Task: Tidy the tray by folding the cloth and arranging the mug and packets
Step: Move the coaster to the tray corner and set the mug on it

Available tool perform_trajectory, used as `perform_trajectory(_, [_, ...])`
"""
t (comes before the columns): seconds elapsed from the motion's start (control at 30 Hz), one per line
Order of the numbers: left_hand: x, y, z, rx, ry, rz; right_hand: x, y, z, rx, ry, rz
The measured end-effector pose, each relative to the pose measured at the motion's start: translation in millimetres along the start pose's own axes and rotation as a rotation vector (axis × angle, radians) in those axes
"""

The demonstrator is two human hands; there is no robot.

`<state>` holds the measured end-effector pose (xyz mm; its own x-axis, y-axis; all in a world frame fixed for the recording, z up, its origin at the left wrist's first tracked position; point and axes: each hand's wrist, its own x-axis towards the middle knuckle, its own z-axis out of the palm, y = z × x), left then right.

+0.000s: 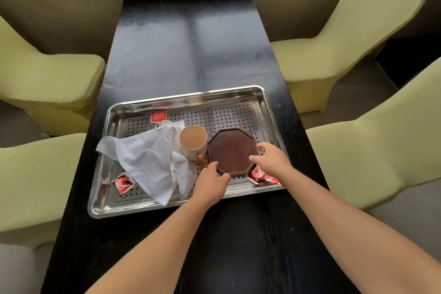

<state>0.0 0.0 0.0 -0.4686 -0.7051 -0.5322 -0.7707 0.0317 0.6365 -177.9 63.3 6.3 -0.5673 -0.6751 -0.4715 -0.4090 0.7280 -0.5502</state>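
mug [192, 141]: full of milky drink, standing on the steel tray [191, 96].
cloth [148, 157]: crumpled, left of mug, touching it.
octagonal plate [232, 150]: just right of mug.
left hand [210, 182]: pinches the plate's corner by the mug handle.
right hand [272, 160]: fingers spread, curled on the plate's edge away from mug.
packets [123, 182]: scattered around mug.
risk: shifting the plate may knock the mug and spill onto the cloth.

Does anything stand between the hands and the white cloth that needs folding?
Yes. The mug, full of a milky drink, stands against the cloth on its right side, seemingly on a fold of it, between it and the right hand. Both hands grip the brown octagonal plate; the left hand lies right beside the cloth.
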Motion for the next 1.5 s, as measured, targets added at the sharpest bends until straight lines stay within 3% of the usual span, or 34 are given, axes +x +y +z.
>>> perform_trajectory(0.2, [28.1,4.1,9.4,-0.256,-0.017,-0.21,31.4,-3.3,-1.1,0.04,-0.015,0.068])
perform_trajectory(0.47, [42.4,6.6,22.8,-0.408,0.028,-0.275,60.1,4.4,12.6,0.012,-0.038,0.099])
perform_trajectory(1.1, [117.2,63.6,29.9,-0.383,0.034,-0.166,134.4,-15.2,-13.1,-0.065,0.103,0.037])
perform_trajectory(1.5, [143.7,68.0,24.3,-0.696,0.069,-0.221,145.9,-27.7,-8.9,-0.117,0.123,-0.028])
